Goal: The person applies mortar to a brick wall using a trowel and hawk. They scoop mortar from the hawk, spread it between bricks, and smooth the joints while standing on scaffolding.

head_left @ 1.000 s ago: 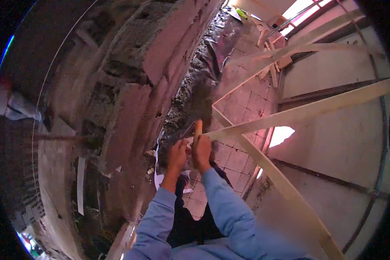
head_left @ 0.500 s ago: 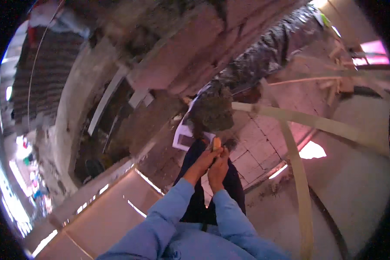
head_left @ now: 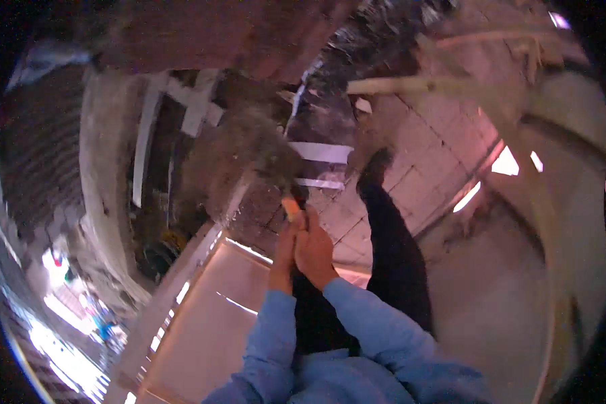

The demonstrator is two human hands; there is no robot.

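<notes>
My left hand [head_left: 283,254] and my right hand [head_left: 314,252] are close together, both closed around an orange handle [head_left: 291,207]. Beyond the handle spreads a dark, bushy, broom-like head [head_left: 266,148], smeared by motion. It hangs over the dusty ground to the left of a white-and-dark flat sheet or bag [head_left: 322,153] lying on the paving. My palms and fingers cover the lower part of the handle.
Stone paving [head_left: 411,168] lies around my feet. Pale wooden poles [head_left: 444,86] cross at the right. Crumpled black plastic sheeting [head_left: 384,34] lies at the top. A curved concrete rim [head_left: 104,175] and a boarded panel [head_left: 202,310] are on the left.
Both hands have moved left with the broom-like thing, and its head has swung left, off the sheet. My legs are farther apart, and the view has turned.
</notes>
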